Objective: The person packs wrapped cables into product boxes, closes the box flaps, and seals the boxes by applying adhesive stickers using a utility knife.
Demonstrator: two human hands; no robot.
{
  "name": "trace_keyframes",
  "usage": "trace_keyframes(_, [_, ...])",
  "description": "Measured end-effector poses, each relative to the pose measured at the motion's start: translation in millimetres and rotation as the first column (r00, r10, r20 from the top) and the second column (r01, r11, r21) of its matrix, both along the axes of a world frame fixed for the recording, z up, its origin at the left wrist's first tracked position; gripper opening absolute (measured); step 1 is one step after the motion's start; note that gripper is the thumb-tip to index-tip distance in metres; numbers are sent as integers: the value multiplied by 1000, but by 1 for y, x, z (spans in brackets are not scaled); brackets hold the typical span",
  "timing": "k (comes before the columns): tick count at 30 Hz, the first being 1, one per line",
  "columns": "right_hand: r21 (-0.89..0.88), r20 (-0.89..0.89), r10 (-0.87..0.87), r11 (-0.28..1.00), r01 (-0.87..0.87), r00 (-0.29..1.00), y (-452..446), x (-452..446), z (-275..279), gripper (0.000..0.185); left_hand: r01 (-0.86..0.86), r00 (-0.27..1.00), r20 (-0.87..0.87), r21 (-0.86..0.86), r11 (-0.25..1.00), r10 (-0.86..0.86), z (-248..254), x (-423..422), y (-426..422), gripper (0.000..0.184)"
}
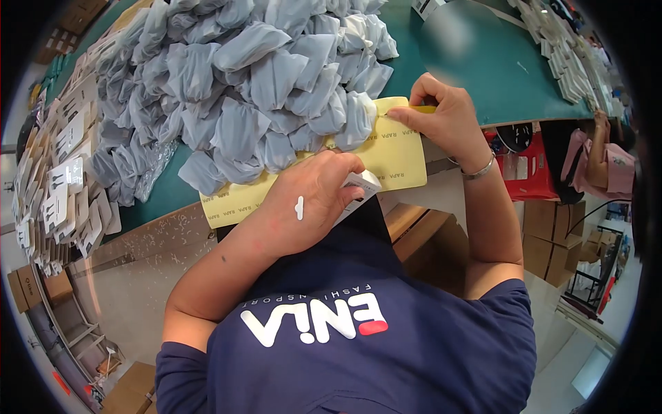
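Observation:
My left hand [310, 200] is closed around a white card or flat box [363, 182], mostly hidden by the fingers. A small white sticker [299, 208] is on the back of this hand. My right hand [447, 121] pinches a small yellow strip [423, 109] between thumb and fingers, at the far right corner of a yellow printed sheet [396, 155]. The sheet lies along the near table edge, under my left hand and partly under the pile. Beyond it are many grey items in thin translucent wrapping [276, 76], heaped up.
White printed cards [65, 186] lie in stacks at the left of the green table [496, 83]. More pale stacks [562, 58] are at the far right. Cardboard boxes [431, 241] stand below the table edge. A person in pink [600, 162] is at the right, by a red bin [527, 169].

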State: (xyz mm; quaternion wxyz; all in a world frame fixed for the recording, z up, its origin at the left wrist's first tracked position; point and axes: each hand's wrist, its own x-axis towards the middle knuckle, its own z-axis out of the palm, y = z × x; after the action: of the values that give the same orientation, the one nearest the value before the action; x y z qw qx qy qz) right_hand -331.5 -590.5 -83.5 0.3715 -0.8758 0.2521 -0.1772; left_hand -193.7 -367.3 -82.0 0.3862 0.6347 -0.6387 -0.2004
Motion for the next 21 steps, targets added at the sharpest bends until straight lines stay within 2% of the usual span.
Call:
trace_keyframes(4, [-88,196,-41,994,59,980,-8,-5,-10,32,3,1000,-5,-54,999,-3,-3,0,1,26])
trace_keyframes(5, [-91,195,-37,994,55,980,-6,-5,-9,32,-1,1000,-7,-57,998,0,-4,1,2,26])
trace_keyframes(9, [264,155,-146,959,101,977,21,-13,2,23,3,996,-84,-53,999,-7,-4,3,5,24])
trace_keyframes(10, [261,157,-143,960,98,977,29,-14,8,23,0,997,-82,-56,998,-5,-2,3,9,24])
trace_keyframes(12, [492,198,-127,871,14,972,50,-13,25,17,-70,973,-223,-15,997,65,4,5,28,23])
trace_keyframes(14, [695,238,-109,713,-91,965,73,-9,36,11,-152,922,-353,45,987,158,9,6,48,23])
trace_keyframes(15, [706,241,-95,700,-107,966,85,-6,36,11,-170,921,-346,59,984,180,7,7,56,23])
trace_keyframes(16, [660,257,-59,740,-131,965,98,-2,35,8,-201,868,-449,75,977,212,2,8,64,23])
trace_keyframes(19, [512,288,60,834,-206,956,130,8,30,6,-299,626,-721,131,945,298,-15,5,91,24])
trace_keyframes(21, [476,281,140,839,-264,949,145,16,28,8,-327,601,-725,162,931,337,-13,7,106,24])
